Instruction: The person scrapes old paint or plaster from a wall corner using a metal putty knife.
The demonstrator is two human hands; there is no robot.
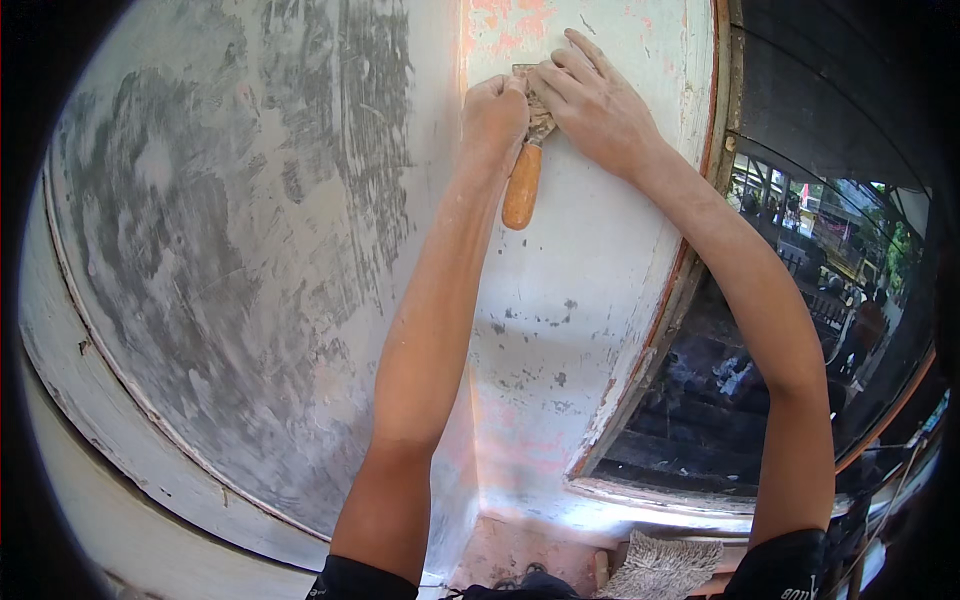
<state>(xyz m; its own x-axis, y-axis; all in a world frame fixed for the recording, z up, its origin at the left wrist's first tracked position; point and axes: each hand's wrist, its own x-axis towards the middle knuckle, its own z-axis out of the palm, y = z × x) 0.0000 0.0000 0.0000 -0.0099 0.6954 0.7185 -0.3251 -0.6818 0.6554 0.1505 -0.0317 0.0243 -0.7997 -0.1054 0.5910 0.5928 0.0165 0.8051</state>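
A scraper (pixel 522 188) with a wooden handle and a smeared metal blade is held against the pale wall (pixel 540 270), handle hanging down. My left hand (pixel 494 120) is closed at the blade's left edge, its fingers curled by the wall corner. From the right, my right hand (pixel 603 115) reaches over the blade. Its fingertips press at the blade's upper part, while one finger stretches out above over the wall paint. The hands nearly meet at the blade, and neither is around the handle. Pale dust coats both hands.
A grey, patchy plastered wall (pixel 260 230) meets the pale wall at a corner on the left. On the right stands a dark reflective window (pixel 800 320) in a worn wooden frame (pixel 655 340). A shaggy mat (pixel 665 565) lies below, near my feet.
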